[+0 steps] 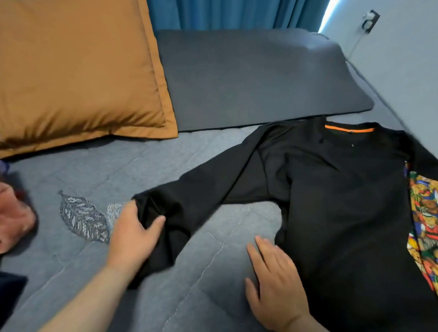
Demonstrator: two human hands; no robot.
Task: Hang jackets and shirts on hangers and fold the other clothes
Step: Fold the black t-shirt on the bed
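A black long-sleeved top (pixel 338 199) with an orange strip inside its collar lies flat on the blue quilted bed (pixel 98 281), collar toward the pillows. Its left sleeve stretches out toward the lower left. My left hand (pixel 134 233) grips the cuff end of that sleeve, thumb and fingers pinching the fabric. Flat and with fingers straight, my right hand (pixel 274 283) rests on the quilt at the top's lower left edge, fingertips touching the black cloth.
A colourful bear-print garment (pixel 431 233) lies under the black top's right side, by the wall. A brown pillow (pixel 68 69) and a dark grey pillow (pixel 254 77) lie at the bed's head. Another person's hand (pixel 8 218) is at the left edge.
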